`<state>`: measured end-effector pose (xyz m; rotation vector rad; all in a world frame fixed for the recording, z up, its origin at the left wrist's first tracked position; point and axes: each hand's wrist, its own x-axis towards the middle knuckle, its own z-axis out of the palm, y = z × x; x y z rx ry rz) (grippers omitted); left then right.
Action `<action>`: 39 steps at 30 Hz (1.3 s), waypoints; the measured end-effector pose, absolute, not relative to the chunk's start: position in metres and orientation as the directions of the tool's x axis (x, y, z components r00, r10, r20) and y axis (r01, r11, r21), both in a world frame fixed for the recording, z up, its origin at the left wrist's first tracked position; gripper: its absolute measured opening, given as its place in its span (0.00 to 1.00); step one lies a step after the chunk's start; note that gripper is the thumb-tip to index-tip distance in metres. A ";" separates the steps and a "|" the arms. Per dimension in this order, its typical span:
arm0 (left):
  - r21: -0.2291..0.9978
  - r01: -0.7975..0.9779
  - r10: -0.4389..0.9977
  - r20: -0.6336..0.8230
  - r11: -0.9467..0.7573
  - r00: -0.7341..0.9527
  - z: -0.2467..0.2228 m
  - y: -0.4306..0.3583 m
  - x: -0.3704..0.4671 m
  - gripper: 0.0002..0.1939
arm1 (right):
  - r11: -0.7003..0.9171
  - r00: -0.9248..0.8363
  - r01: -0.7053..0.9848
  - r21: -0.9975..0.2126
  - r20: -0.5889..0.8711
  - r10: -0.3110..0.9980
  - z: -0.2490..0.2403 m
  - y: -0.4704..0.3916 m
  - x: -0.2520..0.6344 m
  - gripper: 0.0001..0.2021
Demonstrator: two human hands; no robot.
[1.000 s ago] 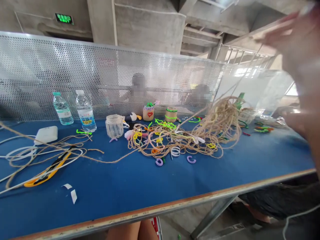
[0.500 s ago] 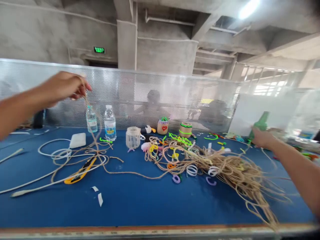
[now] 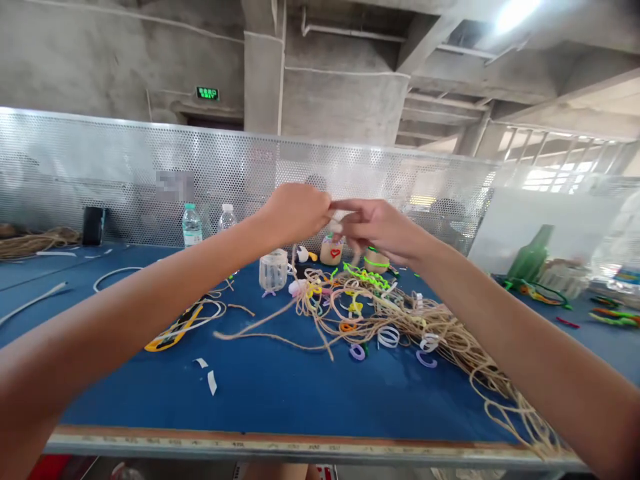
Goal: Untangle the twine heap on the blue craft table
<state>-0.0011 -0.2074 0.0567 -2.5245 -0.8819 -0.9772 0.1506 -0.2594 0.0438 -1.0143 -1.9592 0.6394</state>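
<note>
My left hand (image 3: 299,212) is raised over the middle of the blue table, its fingers closed on tan twine. Facing it, with fingertips meeting, is my right hand (image 3: 375,225), its thumb and fingers pinched round the twine too. From the hands the twine hangs down to the table, close to a clear ribbed jar (image 3: 273,270). Below and to the right spreads a large tangle of twine (image 3: 450,327), mixed with curled coloured pieces. A twine-wrapped jar with a red heart (image 3: 331,252) stands behind the hands.
A yellow cutter (image 3: 173,333) and white cable lie at left. Two water bottles (image 3: 191,227) stand behind my left forearm. A green bottle (image 3: 533,255) stands at the right. A perforated metal screen (image 3: 225,160) runs along the back.
My left hand has moved right, carrying the twine. My right hand has come left from the green bottle to meet it. The view has shifted slightly.
</note>
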 end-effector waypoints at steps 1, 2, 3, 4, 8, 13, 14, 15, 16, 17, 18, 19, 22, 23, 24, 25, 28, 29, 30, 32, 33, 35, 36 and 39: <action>-0.100 0.626 0.429 0.645 -0.773 0.633 0.054 -0.199 -0.007 0.13 | 0.517 -0.306 0.414 -0.750 0.420 0.854 0.041 -0.256 0.159 0.21; -0.126 0.597 0.420 0.596 -0.792 0.684 0.049 -0.191 -0.015 0.13 | 0.495 -0.281 0.425 -0.758 0.409 0.868 0.039 -0.252 0.171 0.18; -0.099 0.551 0.412 0.558 -0.829 0.720 0.043 -0.183 -0.023 0.14 | 0.479 -0.258 0.450 -0.754 0.404 0.878 0.036 -0.248 0.184 0.15; -0.021 0.499 0.416 0.524 -0.866 0.743 0.035 -0.174 -0.032 0.15 | 0.463 -0.230 0.491 -0.738 0.402 0.886 0.033 -0.244 0.199 0.13; 0.330 0.398 0.509 0.403 -0.856 0.761 -0.002 -0.146 -0.072 0.25 | 0.276 0.050 0.712 -0.646 0.438 0.897 0.020 -0.233 0.260 0.07; 0.610 0.363 0.663 0.382 -0.704 0.643 -0.032 -0.139 -0.107 0.27 | 0.123 0.289 0.635 -0.762 0.383 0.877 0.016 -0.232 0.320 0.05; 0.615 0.369 0.671 0.377 -0.697 0.639 -0.034 -0.141 -0.108 0.27 | 0.116 0.312 0.619 -0.777 0.379 0.871 0.018 -0.231 0.326 0.05; 0.617 0.376 0.677 0.371 -0.691 0.635 -0.035 -0.144 -0.106 0.26 | 0.111 0.336 0.603 -0.790 0.378 0.862 0.022 -0.231 0.329 0.05; 0.606 0.391 0.682 0.374 -0.693 0.628 -0.036 -0.147 -0.101 0.24 | 0.110 0.357 0.602 -0.791 0.390 0.849 0.027 -0.230 0.329 0.05; 0.583 0.406 0.682 0.392 -0.703 0.618 -0.036 -0.151 -0.094 0.21 | 0.119 0.363 0.623 -0.773 0.421 0.831 0.032 -0.231 0.324 0.06; 0.558 0.415 0.677 0.423 -0.718 0.602 -0.035 -0.155 -0.085 0.18 | 0.138 0.349 0.665 -0.734 0.468 0.812 0.037 -0.231 0.315 0.07; 0.510 0.428 0.660 0.482 -0.746 0.576 -0.035 -0.160 -0.073 0.17 | 0.168 0.314 0.716 -0.678 0.528 0.789 0.041 -0.234 0.301 0.07; 0.492 0.277 0.557 0.630 -0.825 0.541 -0.032 -0.175 -0.032 0.34 | 0.343 0.046 0.820 -0.457 0.651 0.758 0.048 -0.247 0.239 0.06; 0.493 0.189 0.507 0.660 -0.849 0.555 -0.029 -0.180 -0.019 0.39 | 0.399 -0.055 0.827 -0.396 0.649 0.758 0.049 -0.252 0.217 0.06; 0.508 0.104 0.466 0.667 -0.855 0.581 -0.025 -0.183 -0.008 0.40 | 0.452 -0.156 0.825 -0.340 0.632 0.759 0.048 -0.257 0.196 0.05; 0.537 0.035 0.443 0.657 -0.843 0.609 -0.020 -0.187 0.000 0.33 | 0.504 -0.229 0.810 -0.300 0.630 0.742 0.048 -0.260 0.179 0.06; 0.665 0.016 0.511 0.559 -0.747 0.653 -0.005 -0.189 0.001 0.11 | 0.551 -0.215 0.789 -0.274 0.716 0.664 0.052 -0.260 0.156 0.08; 0.692 0.041 0.547 0.532 -0.721 0.647 0.000 -0.187 -0.005 0.12 | 0.538 -0.167 0.793 -0.285 0.748 0.643 0.056 -0.257 0.158 0.09; 0.702 0.065 0.574 0.521 -0.709 0.631 0.004 -0.184 -0.014 0.14 | 0.520 -0.119 0.800 -0.300 0.770 0.627 0.060 -0.253 0.164 0.10; 0.689 0.102 0.604 0.542 -0.718 0.584 0.010 -0.176 -0.034 0.17 | 0.502 -0.068 0.800 -0.330 0.780 0.622 0.067 -0.245 0.180 0.12; 0.669 0.121 0.606 0.563 -0.733 0.562 0.012 -0.172 -0.043 0.18 | 0.506 -0.056 0.789 -0.348 0.779 0.624 0.069 -0.241 0.189 0.12; 0.627 0.161 0.604 0.600 -0.763 0.525 0.016 -0.164 -0.057 0.20 | 0.536 -0.038 0.748 -0.391 0.781 0.623 0.069 -0.236 0.203 0.12; 0.604 0.183 0.599 0.612 -0.775 0.516 0.017 -0.161 -0.061 0.20 | 0.550 -0.016 0.726 -0.413 0.789 0.614 0.067 -0.234 0.210 0.12; 0.524 0.263 0.578 0.638 -0.810 0.509 0.018 -0.150 -0.067 0.17 | 0.543 0.117 0.683 -0.489 0.807 0.578 0.059 -0.228 0.227 0.16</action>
